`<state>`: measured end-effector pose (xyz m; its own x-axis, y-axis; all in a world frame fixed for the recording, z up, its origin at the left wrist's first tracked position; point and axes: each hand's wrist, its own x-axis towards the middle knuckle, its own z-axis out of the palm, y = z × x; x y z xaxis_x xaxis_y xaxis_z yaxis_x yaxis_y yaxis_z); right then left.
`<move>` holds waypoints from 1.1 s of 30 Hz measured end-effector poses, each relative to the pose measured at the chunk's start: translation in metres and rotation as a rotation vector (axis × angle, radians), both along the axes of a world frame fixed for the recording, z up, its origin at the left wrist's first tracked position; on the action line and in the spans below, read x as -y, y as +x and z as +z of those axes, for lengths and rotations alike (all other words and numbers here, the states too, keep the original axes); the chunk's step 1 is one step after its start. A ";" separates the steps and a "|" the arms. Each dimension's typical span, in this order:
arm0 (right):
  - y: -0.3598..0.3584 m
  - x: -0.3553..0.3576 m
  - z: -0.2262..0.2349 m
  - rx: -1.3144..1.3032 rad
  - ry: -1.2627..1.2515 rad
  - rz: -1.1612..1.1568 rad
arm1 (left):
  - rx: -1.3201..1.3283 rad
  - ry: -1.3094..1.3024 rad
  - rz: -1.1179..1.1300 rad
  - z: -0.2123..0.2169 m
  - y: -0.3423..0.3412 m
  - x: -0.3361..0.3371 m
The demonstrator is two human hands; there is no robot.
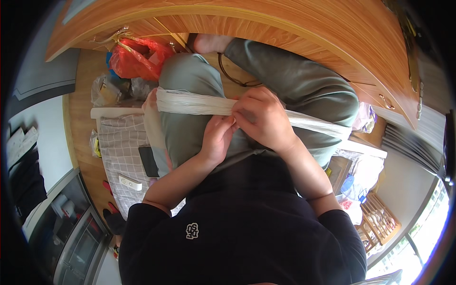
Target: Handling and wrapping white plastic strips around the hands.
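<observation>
A hank of white thread (pixel 192 103) is stretched across my two raised knees, spread wide over the left knee and narrower over the right. My right hand (pixel 263 116) lies over the middle of the hank and hides part of it, fingers bent and thumb pressed in. Against its fingertips, my left hand (pixel 220 135) pinches just below the strands, thumb and forefinger together. Both hands meet at one spot, and what is caught between the fingertips is too small to make out, perhaps a strand of the thread.
A wooden desk (pixel 285 23) curves across the far side. Left of my legs sits a red plastic bag (pixel 137 59). On the checked bedding (pixel 121 152) lie a dark phone (pixel 148 161) and a white power strip (pixel 130 183). A wooden rack (pixel 380 218) stands at the right.
</observation>
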<state>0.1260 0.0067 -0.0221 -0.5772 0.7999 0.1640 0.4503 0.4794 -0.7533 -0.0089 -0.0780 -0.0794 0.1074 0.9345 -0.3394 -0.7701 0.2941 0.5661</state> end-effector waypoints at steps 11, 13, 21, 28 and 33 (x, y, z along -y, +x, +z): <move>0.004 -0.002 0.009 -0.034 -0.140 -0.022 | 0.014 -0.044 0.032 -0.004 0.006 -0.002; 0.003 -0.002 0.012 -0.022 -0.143 -0.010 | 0.030 -0.053 0.053 -0.003 0.006 -0.003; 0.008 -0.002 0.019 0.008 0.017 0.000 | 0.094 -0.107 0.048 -0.017 0.003 -0.004; 0.103 -0.026 0.063 0.520 -0.446 0.129 | 0.059 -0.129 0.044 -0.003 -0.001 -0.001; 0.159 -0.041 0.106 0.579 -0.513 0.010 | 0.060 -0.144 0.016 -0.003 -0.002 -0.001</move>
<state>0.2846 0.0480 0.0837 -0.4656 0.6886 -0.5559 0.8378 0.1405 -0.5277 -0.0109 -0.0769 -0.0821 0.1168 0.8782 -0.4637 -0.8068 0.3562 0.4714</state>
